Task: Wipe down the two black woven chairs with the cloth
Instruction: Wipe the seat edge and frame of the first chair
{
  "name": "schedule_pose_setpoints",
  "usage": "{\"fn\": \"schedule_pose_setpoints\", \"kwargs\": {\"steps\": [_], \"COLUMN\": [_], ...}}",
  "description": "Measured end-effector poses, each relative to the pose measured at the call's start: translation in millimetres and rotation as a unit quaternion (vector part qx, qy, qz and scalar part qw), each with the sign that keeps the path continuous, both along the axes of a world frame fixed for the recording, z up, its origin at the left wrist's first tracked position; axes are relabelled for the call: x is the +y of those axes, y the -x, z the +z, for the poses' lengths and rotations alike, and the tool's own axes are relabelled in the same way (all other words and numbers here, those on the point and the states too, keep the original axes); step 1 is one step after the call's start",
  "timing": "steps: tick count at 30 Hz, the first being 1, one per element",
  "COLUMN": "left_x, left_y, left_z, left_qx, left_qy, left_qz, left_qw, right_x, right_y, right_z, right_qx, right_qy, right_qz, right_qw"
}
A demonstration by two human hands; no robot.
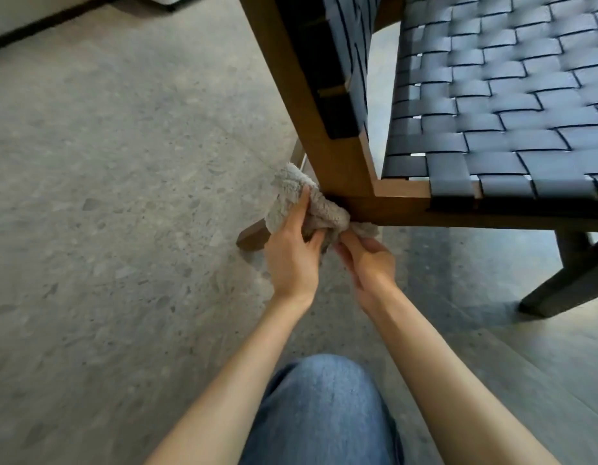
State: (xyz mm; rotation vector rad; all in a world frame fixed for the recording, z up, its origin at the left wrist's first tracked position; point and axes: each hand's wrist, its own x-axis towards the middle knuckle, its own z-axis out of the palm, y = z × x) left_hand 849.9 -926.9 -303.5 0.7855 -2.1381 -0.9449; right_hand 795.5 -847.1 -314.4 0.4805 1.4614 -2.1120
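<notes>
At far left, a pale, blurred surface with a dark base strip point(55, 21) borders the speckled grey floor point(106, 196). Further right, the foot of a brown chair leg point(254, 237) rests on the floor, partly hidden behind the left hand point(292, 253). This hand grips the grey fleecy cloth point(321, 213), with the thumb laid up along the fabric and the fingers curled into its folds. The cloth is bunched against the outer corner of the wooden frame point(324, 129), at the joint where the sloping back upright meets the side seat rail. The right hand point(371, 260) sits just beside the left, below the rail, its fingers bent and pinching the lower end of the cloth. Below both forearms, a knee in blue jeans point(324, 407) occupies the bottom centre. To the right, the black woven seat point(492, 95) of the chair fills the upper area. A dark angled leg point(566, 286) stands under the seat at far right.
</notes>
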Motion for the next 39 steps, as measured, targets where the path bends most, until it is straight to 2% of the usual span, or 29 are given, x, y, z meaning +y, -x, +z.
{"fn": "schedule_pose_setpoints", "kwargs": {"steps": [2,5,7,8,10,12,14,17,18,19,21,23,28,32,35,39], "left_x": [0.2,7.8,14.2,16.2,20.7,27.6,37.3,46.4,47.7,49.1,54.9,62.9,76.8,90.8,106.7,133.5], "left_y": [-2.9,-13.1,-17.7,-17.5,-13.6,-6.5,3.2,23.5,30.7,37.3,47.3,51.9,53.2,54.0,58.3,68.5], "left_z": [6.6,14.5,18.3,19.4,23.2,27.8,30.7,36.8,38.6,40.1,41.3,40.8,40.6,43.8,43.2,47.0], "left_qx": [0.024,0.024,0.0,-0.012,-0.019,-0.026,-0.024,0.041,0.057,0.062,0.06,0.061,0.076,0.124,0.142,0.182], "left_qy": [0.003,0.084,0.094,0.045,-0.157,-0.39,-0.536,-0.693,-0.718,-0.727,-0.723,-0.726,-0.739,-0.747,-0.707,-0.601], "left_qz": [-0.004,-0.003,-0.009,-0.021,-0.058,-0.073,-0.073,-0.064,-0.049,-0.027,0.012,0.029,0.049,0.065,0.086,0.149], "left_qw": [1.0,0.996,0.996,0.999,0.986,0.918,0.841,0.717,0.692,0.684,0.688,0.684,0.668,0.65,0.687,0.763], "right_x": [7.8,22.1,37.4,46.4,63.7,72.7,73.8,72.0,72.7,73.8,75.2,74.8,74.3,82.9,92.2,105.9], "right_y": [-0.5,-4.9,-9.4,-10.7,-12.0,-10.4,-1.9,21.3,29.7,38.0,51.6,60.3,67.2,69.4,71.5,74.8], "right_z": [7.6,18.2,27.6,33.5,51.4,70.7,85.5,98.8,100.6,101.7,102.9,104.3,103.3,107.7,113.7,123.4], "right_qx": [0.004,0.014,0.088,0.154,0.31,0.461,0.566,0.628,0.621,0.61,0.607,0.613,0.621,0.617,0.624,0.643], "right_qy": [-0.019,-0.044,-0.113,-0.173,-0.27,-0.314,-0.352,-0.44,-0.464,-0.481,-0.498,-0.499,-0.498,-0.496,-0.485,-0.466], "right_qz": [-0.002,-0.036,-0.071,-0.09,-0.101,-0.078,-0.036,0.115,0.185,0.245,0.306,0.334,0.369,0.38,0.389,0.393], "right_qw": [1.0,0.998,0.987,0.969,0.906,0.826,0.745,0.632,0.604,0.58,0.538,0.513,0.48,0.479,0.474,0.463]}}
